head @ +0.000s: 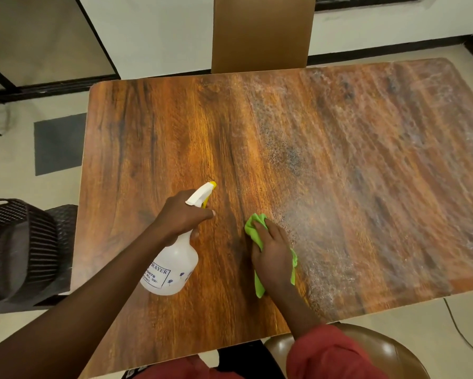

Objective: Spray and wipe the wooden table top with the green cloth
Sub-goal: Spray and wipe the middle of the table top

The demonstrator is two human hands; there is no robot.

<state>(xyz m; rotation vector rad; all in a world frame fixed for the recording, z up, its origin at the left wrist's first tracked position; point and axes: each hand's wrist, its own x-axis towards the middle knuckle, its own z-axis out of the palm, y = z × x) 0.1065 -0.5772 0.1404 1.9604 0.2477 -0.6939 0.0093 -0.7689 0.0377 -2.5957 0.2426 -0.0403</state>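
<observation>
Gripping the spray bottle point(172, 265) by its neck, the left hand point(183, 214) holds it tilted over the table point(153, 138). Just right, the right hand point(270, 253) presses the green cloth point(258, 236) flat near the table's near edge, beside a misted patch point(366, 165).

The cloth point(253, 224) lies on the table top point(175, 132), right of the spray bottle point(172, 266), chair point(262, 34) behind.
</observation>
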